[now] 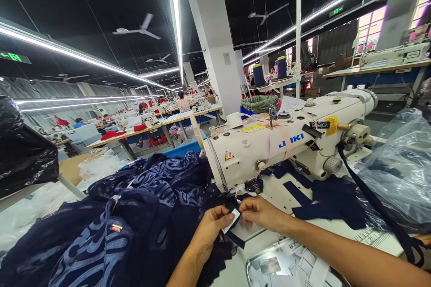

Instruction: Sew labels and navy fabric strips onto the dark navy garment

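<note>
A small white label (231, 221) lies against a narrow navy fabric strip (236, 238), just in front of the sewing machine's needle area. Thumb and fingers of my left hand (210, 226) pinch the label from the left. My right hand (264, 214) is closed at the right end of the label, fingertips pressed together on the edge of the navy strip. Both hands are below the head of a cream sewing machine (249, 152). A heap of navy patterned garments (134, 215) spreads to the left, its dark cloth reaching my left hand.
Under my right forearm sits a metal tray (248, 273) of loose white labels. Navy fabric pieces (333, 202) and clear plastic bags (397, 166) lie to the right. Thread cones (258, 75) stand behind the machine. A black bag (27, 148) hangs at far left.
</note>
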Demonstrator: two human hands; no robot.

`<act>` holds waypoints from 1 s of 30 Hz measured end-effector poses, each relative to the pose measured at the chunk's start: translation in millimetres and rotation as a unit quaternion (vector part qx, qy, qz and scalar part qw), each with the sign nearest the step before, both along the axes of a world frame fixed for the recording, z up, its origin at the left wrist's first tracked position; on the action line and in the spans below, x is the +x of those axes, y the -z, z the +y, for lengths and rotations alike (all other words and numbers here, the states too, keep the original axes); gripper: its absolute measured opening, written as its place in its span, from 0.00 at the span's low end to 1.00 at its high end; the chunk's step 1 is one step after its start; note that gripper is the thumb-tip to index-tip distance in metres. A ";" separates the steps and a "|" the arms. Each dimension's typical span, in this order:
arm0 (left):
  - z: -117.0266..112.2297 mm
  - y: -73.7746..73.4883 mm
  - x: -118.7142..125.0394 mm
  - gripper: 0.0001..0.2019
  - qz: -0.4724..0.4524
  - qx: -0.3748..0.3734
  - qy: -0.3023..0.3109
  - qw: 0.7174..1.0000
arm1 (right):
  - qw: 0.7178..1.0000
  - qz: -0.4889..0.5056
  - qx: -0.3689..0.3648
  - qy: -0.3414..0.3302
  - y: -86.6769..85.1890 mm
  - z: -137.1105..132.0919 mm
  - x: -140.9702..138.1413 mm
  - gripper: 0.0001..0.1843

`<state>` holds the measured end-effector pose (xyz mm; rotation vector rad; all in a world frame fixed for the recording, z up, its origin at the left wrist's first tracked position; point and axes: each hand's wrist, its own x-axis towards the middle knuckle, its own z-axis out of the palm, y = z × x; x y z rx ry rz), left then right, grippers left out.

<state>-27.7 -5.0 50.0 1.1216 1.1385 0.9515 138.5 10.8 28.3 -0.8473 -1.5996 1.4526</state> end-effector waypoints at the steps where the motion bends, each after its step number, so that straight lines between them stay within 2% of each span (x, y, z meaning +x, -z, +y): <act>1: -0.1 0.9 0.3 0.20 0.003 0.003 -0.003 1.000 | 1.000 0.001 -0.001 0.000 0.1 -0.3 -0.1 0.03; 5: 0.0 4.9 2.5 0.23 0.035 0.038 -0.020 0.998 | 1.000 -0.010 0.003 0.002 -2.2 -2.3 0.1 0.05; 9: 3.1 11.1 4.0 0.24 0.069 0.060 -0.032 0.995 | 0.999 -0.009 0.000 0.032 -1.7 -0.7 -2.8 0.04; 14: 6.6 17.4 3.9 0.25 0.110 0.072 -0.009 0.991 | 0.999 -0.001 -0.014 0.046 1.3 4.3 -5.3 0.09; 25: -0.1 6.6 7.3 0.16 0.108 0.124 -0.008 0.986 | 0.999 -0.021 0.029 0.036 3.4 4.5 -1.9 0.10; 30: -0.8 6.5 6.2 0.15 0.117 0.093 -0.003 0.989 | 0.998 -0.030 0.048 0.034 3.9 3.6 -1.5 0.08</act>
